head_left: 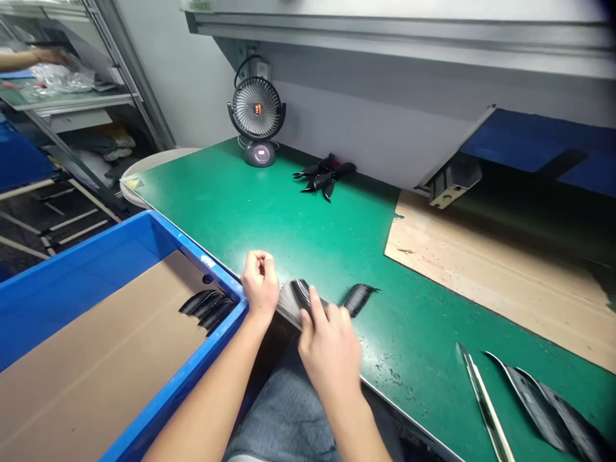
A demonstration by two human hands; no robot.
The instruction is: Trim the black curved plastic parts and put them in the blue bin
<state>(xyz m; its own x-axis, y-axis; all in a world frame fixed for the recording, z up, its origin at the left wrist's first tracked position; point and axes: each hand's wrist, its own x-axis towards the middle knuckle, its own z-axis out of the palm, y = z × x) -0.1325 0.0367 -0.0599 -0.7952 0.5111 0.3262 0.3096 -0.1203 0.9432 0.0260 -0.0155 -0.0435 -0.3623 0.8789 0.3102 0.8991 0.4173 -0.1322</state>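
My right hand (332, 346) is closed on a curved black plastic piece (301, 294), its index finger stretched along it, at the near edge of the green table (308, 224). Beside it my left hand (260, 282) is closed, with the fingers curled; whatever they hold is hidden. A blurred, whitish, see-through patch (287, 300) shows between the left hand and the black piece; I cannot tell what it is. Just beyond my right hand another curved black piece (359, 299) lies on the table.
At left stands a blue bin (158, 398) with cardboard and several black pieces (209, 309) inside. A fan (258, 119) and more black parts (327, 174) are at the back. At right lie a cardboard sheet (481, 269), a knife (486, 404) and larger black pieces (548, 404). Another person's arm (24, 59) shows far left.
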